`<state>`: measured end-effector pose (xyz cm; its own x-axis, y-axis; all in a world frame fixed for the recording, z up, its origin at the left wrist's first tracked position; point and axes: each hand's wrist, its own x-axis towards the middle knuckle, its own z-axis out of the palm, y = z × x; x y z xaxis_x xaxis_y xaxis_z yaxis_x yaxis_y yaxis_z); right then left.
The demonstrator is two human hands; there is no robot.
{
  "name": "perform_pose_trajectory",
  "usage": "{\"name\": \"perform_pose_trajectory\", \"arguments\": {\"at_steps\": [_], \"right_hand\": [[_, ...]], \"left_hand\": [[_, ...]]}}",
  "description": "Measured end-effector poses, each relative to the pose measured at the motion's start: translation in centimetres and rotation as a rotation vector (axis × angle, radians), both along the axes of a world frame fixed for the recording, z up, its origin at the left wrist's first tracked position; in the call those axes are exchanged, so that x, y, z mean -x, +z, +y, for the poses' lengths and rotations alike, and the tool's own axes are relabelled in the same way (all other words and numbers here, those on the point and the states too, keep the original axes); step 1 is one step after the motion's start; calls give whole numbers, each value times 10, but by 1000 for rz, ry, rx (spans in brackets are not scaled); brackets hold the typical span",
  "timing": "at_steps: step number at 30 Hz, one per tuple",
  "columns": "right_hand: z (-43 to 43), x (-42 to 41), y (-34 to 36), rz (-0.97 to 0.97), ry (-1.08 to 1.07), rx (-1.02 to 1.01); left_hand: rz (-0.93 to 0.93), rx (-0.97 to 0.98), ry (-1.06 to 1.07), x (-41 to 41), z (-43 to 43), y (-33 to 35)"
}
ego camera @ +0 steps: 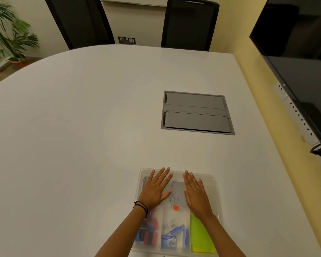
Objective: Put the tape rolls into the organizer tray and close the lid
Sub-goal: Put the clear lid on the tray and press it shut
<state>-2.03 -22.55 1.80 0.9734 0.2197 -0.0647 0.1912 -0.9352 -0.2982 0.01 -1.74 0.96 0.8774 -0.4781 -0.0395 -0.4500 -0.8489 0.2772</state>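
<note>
Translucent plastic of the lid [208, 179] lay directly beneath both palms: left hand [156, 188] and right hand [195, 191] spread flat on its far half, atop the organizer tray [137, 193] at the table's [82, 127] near edge. Tape rolls could not be made out inside.

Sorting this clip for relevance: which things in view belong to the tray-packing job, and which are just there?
Job:
- organizer tray, translucent lid on it
- left hand and right hand, flat on the lid
- tape rolls: none can be picked out; only blurred coloured items show through the lid

Bystanders:
- table
- grey cable hatch
- two chairs
- screen
- plant
</note>
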Motion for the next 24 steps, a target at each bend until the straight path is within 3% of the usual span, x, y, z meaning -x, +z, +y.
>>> {"name": "perform_pose_trajectory", "arguments": {"at_steps": [11,16,24], "right_hand": [[0,-5,5,-5,-59,21],[-4,-5,5,17,-328,4],[-3,-7,5,-7,-345,1]], "left_hand": [[-38,32,17,1,-1,-3],[-26,34,269,2,2,2],[29,49,318,0,2,3]]}}
